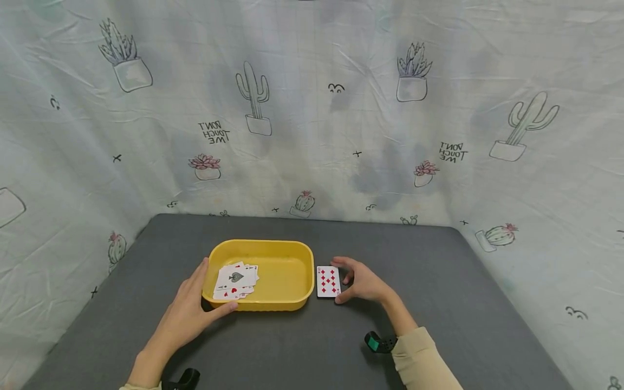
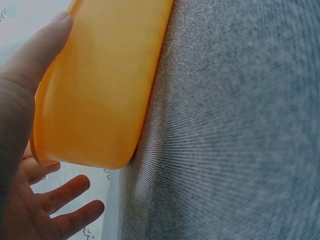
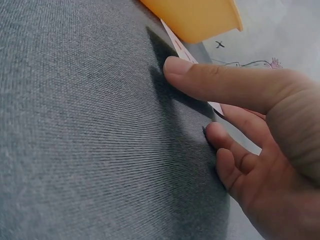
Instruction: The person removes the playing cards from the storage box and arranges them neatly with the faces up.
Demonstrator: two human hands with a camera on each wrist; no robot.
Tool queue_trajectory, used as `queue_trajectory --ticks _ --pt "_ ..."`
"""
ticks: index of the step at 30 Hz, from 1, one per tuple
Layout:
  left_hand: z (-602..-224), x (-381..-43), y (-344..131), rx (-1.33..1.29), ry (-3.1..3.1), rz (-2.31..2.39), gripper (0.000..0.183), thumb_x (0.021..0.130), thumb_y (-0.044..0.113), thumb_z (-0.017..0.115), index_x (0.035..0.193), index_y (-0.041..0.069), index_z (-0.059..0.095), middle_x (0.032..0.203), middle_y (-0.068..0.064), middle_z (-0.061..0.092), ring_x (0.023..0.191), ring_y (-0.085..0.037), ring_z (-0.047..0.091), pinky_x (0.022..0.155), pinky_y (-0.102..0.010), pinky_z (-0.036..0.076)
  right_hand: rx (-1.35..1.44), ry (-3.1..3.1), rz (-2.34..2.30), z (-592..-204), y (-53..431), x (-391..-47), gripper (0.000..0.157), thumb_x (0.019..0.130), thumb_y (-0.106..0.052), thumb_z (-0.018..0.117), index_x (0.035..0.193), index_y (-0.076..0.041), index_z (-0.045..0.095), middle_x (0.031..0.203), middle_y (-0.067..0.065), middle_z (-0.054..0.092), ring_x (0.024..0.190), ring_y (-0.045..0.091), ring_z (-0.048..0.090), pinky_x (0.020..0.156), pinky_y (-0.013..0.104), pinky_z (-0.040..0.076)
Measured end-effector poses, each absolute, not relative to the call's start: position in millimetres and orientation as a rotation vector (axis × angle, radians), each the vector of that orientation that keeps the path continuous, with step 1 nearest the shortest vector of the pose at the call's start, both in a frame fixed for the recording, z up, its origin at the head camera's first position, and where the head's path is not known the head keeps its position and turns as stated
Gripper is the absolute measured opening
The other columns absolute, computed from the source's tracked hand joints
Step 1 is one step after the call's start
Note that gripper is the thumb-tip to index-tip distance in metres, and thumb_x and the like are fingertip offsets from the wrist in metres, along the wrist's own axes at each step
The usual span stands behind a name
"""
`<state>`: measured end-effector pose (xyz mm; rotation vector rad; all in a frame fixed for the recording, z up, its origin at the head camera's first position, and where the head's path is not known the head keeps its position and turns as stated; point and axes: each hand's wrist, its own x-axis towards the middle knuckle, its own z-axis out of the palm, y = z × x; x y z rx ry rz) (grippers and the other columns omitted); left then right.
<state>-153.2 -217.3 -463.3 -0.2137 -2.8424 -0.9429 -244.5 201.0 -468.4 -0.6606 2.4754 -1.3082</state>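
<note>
Holds the yellow tray [image 1: 283,273] near its left end with the left hand [image 1: 187,315], setting the thumb on the near rim and stretching the other fingers [image 1: 199,277] along the left side. Extends at least two of these loosely past the tray's end (plain in the left wrist view) rather than bending them round it. Has the tray upright on the dark grey worktop [image 1: 302,349].

Pinches a red diamonds card [image 1: 328,281] by its right edge with the right hand [image 1: 364,283], putting the thumb at the near corner and a finger at the far one, and curls the remaining fingers inward. Holds that card face up, just beside the tray's right wall, and shows a dark shadow under card and thumb in the right wrist view. Cannot tell the pip count (too small), nor whether the card's left part touches the worktop.

Shows an overlapping pile of cards [image 1: 236,279] in the tray's left part, with an ace of spades on top and red hearts peeking out below.

Wears a dark wristband [image 1: 382,343] with a green patch below a beige sleeve [image 1: 423,357] on the right arm. Rises behind as a pale cloth [image 1: 312,108], printed with potted cacti and mirrored lettering.
</note>
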Motion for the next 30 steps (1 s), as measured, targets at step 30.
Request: queue_trajectory --ticks 30 --pt "-463.3 -151.4 -219.0 -0.201 -2.86 -0.948 0.127 0.073 0.076 0.066 0.159 0.018 -0.008 0.16 -0.021 0.014 0.138 -0.047 0.022 0.095 -0.074 0.028 -0.614 2.573 -1.208 -468.8 191.3 -237.0 0.102 0.065 -0.012 0.094 0.15 -0.004 0.039 0.146 0.007 0.049 0.091 0.026 0.052 0.071 0.034 0.043"
